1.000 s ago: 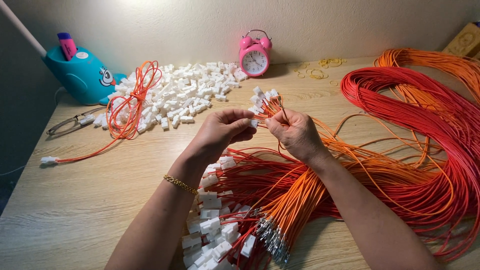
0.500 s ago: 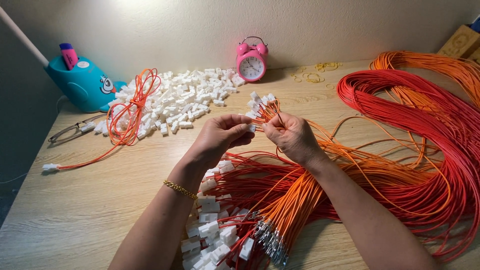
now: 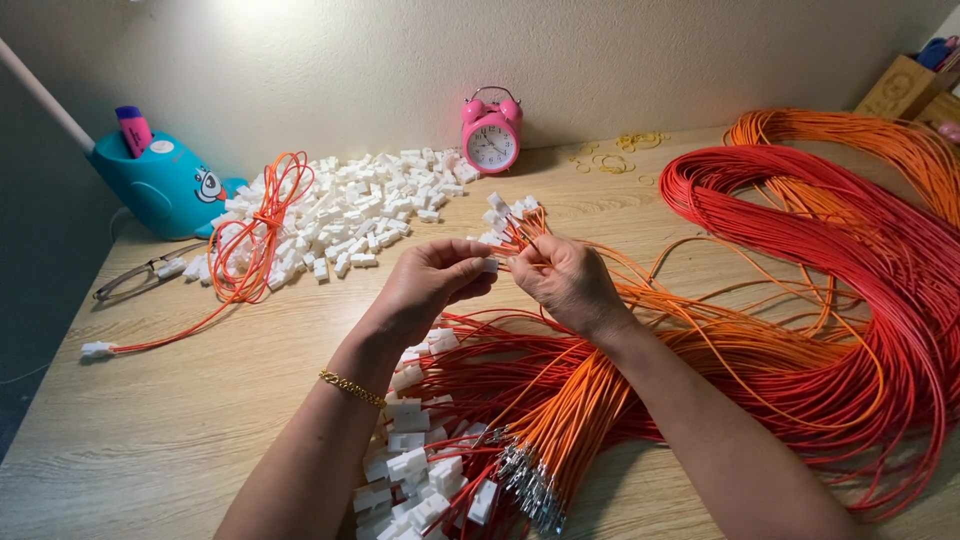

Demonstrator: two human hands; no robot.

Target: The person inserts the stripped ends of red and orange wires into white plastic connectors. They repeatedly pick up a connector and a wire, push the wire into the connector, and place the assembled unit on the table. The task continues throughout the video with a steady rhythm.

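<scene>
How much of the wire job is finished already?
Done: wires with white connectors lie under the wrists. In hand: the left hand pinches one connector while the right hand holds wires. Left: bare-ended orange wires and a connector pile.

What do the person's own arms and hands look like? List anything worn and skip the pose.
Both forearms are bare, with no sleeves in view. The left hand has a thin gold chain bracelet at its wrist. The right hand shows no bracelet or watch. No gloves on either.
</scene>
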